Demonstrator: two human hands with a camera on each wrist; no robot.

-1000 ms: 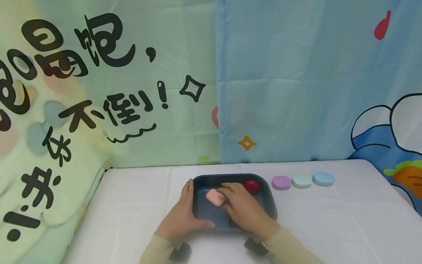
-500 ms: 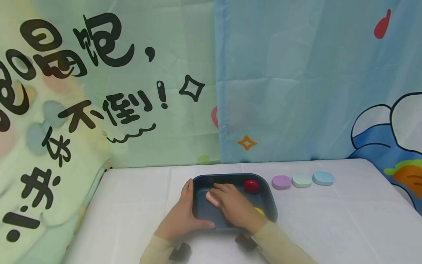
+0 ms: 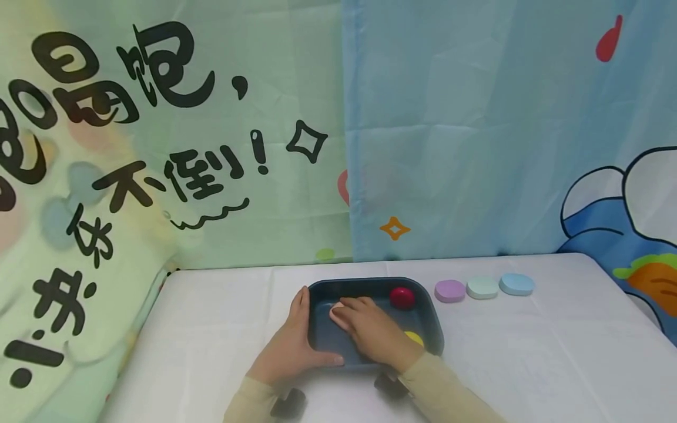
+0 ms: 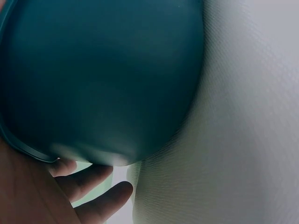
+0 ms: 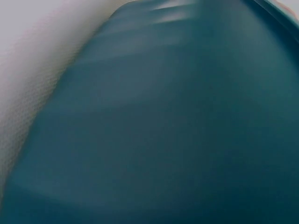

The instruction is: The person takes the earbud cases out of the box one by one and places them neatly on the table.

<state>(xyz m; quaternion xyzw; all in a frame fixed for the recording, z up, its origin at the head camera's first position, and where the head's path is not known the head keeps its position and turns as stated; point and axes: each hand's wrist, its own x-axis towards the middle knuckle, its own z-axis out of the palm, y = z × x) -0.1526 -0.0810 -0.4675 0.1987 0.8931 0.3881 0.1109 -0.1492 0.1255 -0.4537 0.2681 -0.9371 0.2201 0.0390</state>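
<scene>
A dark blue rectangular tray point(image 3: 433, 320) sits on the white table. My left hand point(image 3: 291, 338) holds its left near corner, thumb on the near rim and fingers along the left wall. In the left wrist view, some fingers point(image 4: 105, 203) stand apart from the tray's outer side. Inside the tray, my right hand point(image 3: 378, 332) pinches a smooth pink rounded block point(image 3: 335, 310), mostly hidden under the fingers. A red rounded piece point(image 3: 402, 298) lies in the far right corner. A yellow piece point(image 3: 414, 338) shows partly beside the right hand. The right wrist view shows only the tray's outside point(image 5: 154, 126).
To the right of the tray, a purple piece point(image 3: 450, 291), a mint piece point(image 3: 482, 288) and a blue piece point(image 3: 517, 284) stand in a row on the white tablecloth point(image 3: 529, 358). Printed curtains point(image 3: 449, 129) hang behind the table.
My right hand has moved left over the pink block, covering more of it. The yellow piece has come into view. The left hand and tray stay put.
</scene>
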